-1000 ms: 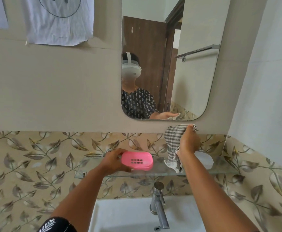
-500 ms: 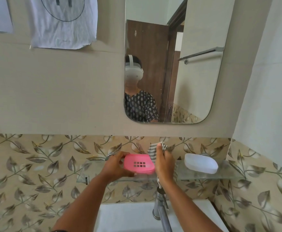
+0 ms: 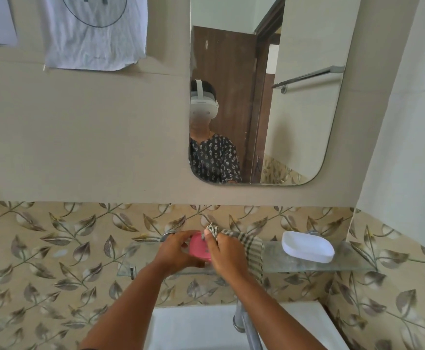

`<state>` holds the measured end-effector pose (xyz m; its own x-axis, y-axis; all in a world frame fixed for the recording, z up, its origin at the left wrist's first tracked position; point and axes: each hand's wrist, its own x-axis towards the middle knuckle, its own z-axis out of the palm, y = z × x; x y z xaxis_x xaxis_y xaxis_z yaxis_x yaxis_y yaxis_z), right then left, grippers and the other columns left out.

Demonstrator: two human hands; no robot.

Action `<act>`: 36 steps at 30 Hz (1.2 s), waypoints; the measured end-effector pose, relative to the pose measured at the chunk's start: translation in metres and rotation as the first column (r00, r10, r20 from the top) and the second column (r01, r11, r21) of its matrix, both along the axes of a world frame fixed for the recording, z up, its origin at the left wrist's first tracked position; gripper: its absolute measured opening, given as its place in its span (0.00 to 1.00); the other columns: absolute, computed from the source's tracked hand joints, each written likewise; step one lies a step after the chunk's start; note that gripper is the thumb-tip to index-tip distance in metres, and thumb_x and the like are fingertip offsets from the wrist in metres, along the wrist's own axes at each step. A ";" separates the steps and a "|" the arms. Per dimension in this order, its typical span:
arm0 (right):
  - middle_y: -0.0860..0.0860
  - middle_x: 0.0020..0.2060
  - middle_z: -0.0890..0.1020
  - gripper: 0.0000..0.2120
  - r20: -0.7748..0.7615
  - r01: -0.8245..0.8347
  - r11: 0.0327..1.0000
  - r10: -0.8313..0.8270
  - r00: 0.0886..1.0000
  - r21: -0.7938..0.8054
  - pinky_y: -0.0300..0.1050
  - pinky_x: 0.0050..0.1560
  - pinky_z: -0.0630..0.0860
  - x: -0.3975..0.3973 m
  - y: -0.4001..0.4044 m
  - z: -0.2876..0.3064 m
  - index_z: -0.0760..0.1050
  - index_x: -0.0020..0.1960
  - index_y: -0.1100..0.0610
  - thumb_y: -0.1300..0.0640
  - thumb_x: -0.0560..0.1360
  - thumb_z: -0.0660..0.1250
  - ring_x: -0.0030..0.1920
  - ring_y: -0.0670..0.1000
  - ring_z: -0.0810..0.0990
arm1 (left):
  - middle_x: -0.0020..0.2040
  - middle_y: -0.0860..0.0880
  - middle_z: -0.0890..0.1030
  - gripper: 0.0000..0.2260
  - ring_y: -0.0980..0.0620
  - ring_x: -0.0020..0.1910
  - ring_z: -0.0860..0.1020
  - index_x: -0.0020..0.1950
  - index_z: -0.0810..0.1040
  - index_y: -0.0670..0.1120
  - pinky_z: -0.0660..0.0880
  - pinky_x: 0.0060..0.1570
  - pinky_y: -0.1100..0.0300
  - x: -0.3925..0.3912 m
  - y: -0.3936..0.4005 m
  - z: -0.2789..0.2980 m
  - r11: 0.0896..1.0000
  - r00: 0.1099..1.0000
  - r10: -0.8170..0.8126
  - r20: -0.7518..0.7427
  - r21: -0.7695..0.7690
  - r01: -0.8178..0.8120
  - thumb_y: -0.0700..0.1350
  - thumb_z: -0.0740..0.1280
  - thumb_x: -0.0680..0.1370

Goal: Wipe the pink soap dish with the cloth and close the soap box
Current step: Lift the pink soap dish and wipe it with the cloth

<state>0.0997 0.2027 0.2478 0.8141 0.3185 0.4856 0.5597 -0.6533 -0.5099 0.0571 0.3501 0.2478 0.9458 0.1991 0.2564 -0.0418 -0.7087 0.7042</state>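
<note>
The pink soap dish (image 3: 197, 246) is held over the glass shelf (image 3: 307, 267), gripped from the left by my left hand (image 3: 175, 251). My right hand (image 3: 225, 253) covers the dish's right half and presses a checked grey-and-white cloth (image 3: 250, 245) against it. The cloth drapes over the back of that hand and hangs down past the shelf's front edge. Most of the dish is hidden by my two hands. A white soap box lid (image 3: 308, 246) lies upside down on the shelf to the right, apart from both hands.
A chrome tap (image 3: 244, 324) rises from the white basin (image 3: 193, 327) just below my right forearm. A mirror (image 3: 294, 109) hangs above the shelf. White cloths (image 3: 93, 34) hang on the wall at upper left. A side wall closes in on the right.
My right hand came down from beside the mirror with the cloth and now presses it on the dish. My left hand has kept hold of the dish, now tilted and mostly covered.
</note>
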 end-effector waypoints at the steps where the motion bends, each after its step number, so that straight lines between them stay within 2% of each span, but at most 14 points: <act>1: 0.48 0.32 0.78 0.26 0.012 -0.017 1.000 0.017 1.000 -0.019 0.34 0.28 0.65 -0.001 0.002 0.001 0.77 0.42 0.54 0.38 0.79 0.49 0.31 0.45 0.75 | 0.55 0.56 0.76 0.36 0.54 0.51 0.74 0.65 0.73 0.55 0.71 0.49 0.61 0.000 -0.001 0.001 1.000 1.000 -0.010 0.000 0.001 0.010 0.51 0.81 0.59; 4: 0.47 0.30 0.76 0.21 0.007 -0.141 0.989 0.141 0.990 -0.034 0.35 0.29 0.64 -0.008 0.010 0.005 0.73 0.38 0.51 0.40 0.80 0.52 0.29 0.43 0.72 | 0.48 0.59 0.78 0.27 0.55 0.48 0.75 0.55 0.76 0.59 0.72 0.47 0.62 0.000 -0.001 0.001 0.999 0.999 -0.036 0.007 -0.008 0.036 0.53 0.80 0.59; 6: 0.47 0.29 0.76 0.22 -0.035 -0.200 0.980 0.200 0.979 0.015 0.39 0.30 0.68 -0.009 0.012 0.005 0.73 0.36 0.52 0.40 0.80 0.53 0.29 0.44 0.73 | 0.44 0.58 0.79 0.23 0.55 0.46 0.77 0.47 0.75 0.62 0.73 0.45 0.63 0.001 0.000 -0.001 1.000 1.000 -0.024 0.014 -0.017 0.024 0.57 0.78 0.55; 9: 0.50 0.32 0.80 0.26 -0.116 -0.228 0.973 0.232 0.966 0.047 0.48 0.37 0.75 -0.004 0.011 0.005 0.77 0.40 0.56 0.37 0.78 0.53 0.33 0.49 0.78 | 0.47 0.56 0.80 0.29 0.55 0.46 0.77 0.49 0.76 0.61 0.76 0.48 0.59 0.003 0.002 -0.004 1.000 1.000 -0.002 0.011 -0.018 0.002 0.65 0.75 0.51; 12: 0.50 0.36 0.82 0.25 -0.168 -0.287 0.956 0.293 0.941 0.059 0.49 0.41 0.77 -0.003 0.005 0.009 0.78 0.44 0.53 0.37 0.78 0.52 0.37 0.48 0.80 | 0.46 0.56 0.80 0.26 0.56 0.44 0.76 0.47 0.77 0.58 0.75 0.46 0.58 0.001 -0.001 -0.001 1.000 1.000 0.004 0.018 -0.025 -0.004 0.61 0.78 0.52; 15: 0.48 0.33 0.79 0.18 -0.208 -0.346 0.931 0.363 0.908 0.115 0.47 0.38 0.72 -0.008 -0.007 0.012 0.74 0.40 0.50 0.41 0.80 0.55 0.33 0.47 0.76 | 0.42 0.58 0.80 0.23 0.60 0.41 0.76 0.47 0.77 0.57 0.70 0.39 0.65 -0.002 -0.003 0.003 0.999 0.999 0.001 0.037 -0.051 0.001 0.50 0.82 0.56; 19: 0.53 0.39 0.83 0.20 -0.214 -0.348 0.932 0.362 0.907 0.100 0.53 0.44 0.76 -0.010 -0.015 0.012 0.77 0.47 0.52 0.38 0.78 0.53 0.40 0.51 0.81 | 0.43 0.57 0.80 0.23 0.58 0.42 0.76 0.45 0.76 0.60 0.70 0.40 0.64 -0.004 -0.005 0.005 1.000 1.000 -0.017 0.020 -0.024 0.017 0.52 0.81 0.55; 22: 0.53 0.39 0.83 0.21 -0.210 -0.361 0.929 0.369 0.905 0.076 0.55 0.44 0.78 -0.011 -0.017 0.014 0.77 0.48 0.51 0.38 0.77 0.53 0.40 0.52 0.81 | 0.47 0.56 0.80 0.29 0.55 0.46 0.77 0.51 0.79 0.56 0.72 0.45 0.60 -0.002 -0.004 0.003 1.000 1.000 -0.004 0.008 -0.029 0.005 0.59 0.79 0.52; 24: 0.54 0.39 0.83 0.20 -0.207 -0.374 0.926 0.375 0.903 0.046 0.55 0.44 0.77 -0.013 -0.018 0.016 0.76 0.50 0.52 0.38 0.78 0.53 0.40 0.53 0.81 | 0.47 0.57 0.80 0.30 0.56 0.46 0.76 0.53 0.80 0.54 0.72 0.46 0.60 -0.002 -0.004 0.003 0.999 1.000 -0.007 0.003 -0.033 0.007 0.58 0.79 0.53; 27: 0.53 0.40 0.81 0.20 -0.194 -0.381 0.920 0.359 0.913 -0.093 0.49 0.39 0.74 -0.014 -0.017 0.019 0.68 0.60 0.53 0.41 0.81 0.50 0.40 0.53 0.79 | 0.43 0.57 0.80 0.23 0.58 0.42 0.75 0.44 0.78 0.56 0.70 0.40 0.61 -0.002 -0.004 0.004 1.000 1.000 -0.013 0.003 -0.026 0.013 0.61 0.77 0.52; 29: 0.51 0.37 0.79 0.18 -0.174 -0.366 0.917 0.339 0.925 -0.160 0.45 0.35 0.69 -0.014 -0.014 0.020 0.65 0.60 0.53 0.41 0.81 0.49 0.37 0.51 0.77 | 0.40 0.56 0.79 0.21 0.57 0.40 0.75 0.38 0.75 0.58 0.71 0.39 0.60 -0.001 -0.003 0.003 1.000 1.000 -0.015 0.020 -0.020 0.016 0.64 0.74 0.51; 31: 0.47 0.33 0.75 0.17 -0.171 -0.350 0.921 0.322 0.931 -0.170 0.44 0.32 0.66 -0.013 -0.012 0.020 0.65 0.59 0.52 0.41 0.81 0.49 0.32 0.48 0.74 | 0.40 0.56 0.79 0.21 0.56 0.41 0.75 0.37 0.75 0.59 0.72 0.41 0.59 0.000 -0.002 0.001 1.000 0.999 -0.018 0.031 -0.007 0.019 0.65 0.74 0.51; 33: 0.44 0.31 0.73 0.16 -0.178 -0.332 0.927 0.302 0.937 -0.176 0.43 0.31 0.66 -0.012 -0.010 0.020 0.64 0.60 0.51 0.42 0.81 0.49 0.31 0.45 0.72 | 0.40 0.57 0.80 0.20 0.58 0.40 0.75 0.37 0.75 0.59 0.70 0.40 0.61 -0.001 -0.002 0.001 0.999 0.999 -0.031 0.033 -0.006 0.031 0.64 0.74 0.51; 36: 0.46 0.37 0.77 0.17 -0.189 -0.302 0.937 0.269 0.944 -0.173 0.46 0.37 0.72 -0.008 -0.009 0.019 0.62 0.63 0.51 0.42 0.80 0.49 0.37 0.49 0.77 | 0.39 0.58 0.79 0.21 0.59 0.40 0.75 0.38 0.75 0.61 0.68 0.39 0.61 0.002 0.000 -0.001 0.999 0.999 -0.034 0.037 0.005 0.034 0.66 0.74 0.51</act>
<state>0.0913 0.1933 0.2663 0.7358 0.6249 0.2607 0.6595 -0.5740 -0.4853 0.0592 0.3502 0.2469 0.9417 0.1661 0.2926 -0.0921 -0.7093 0.6989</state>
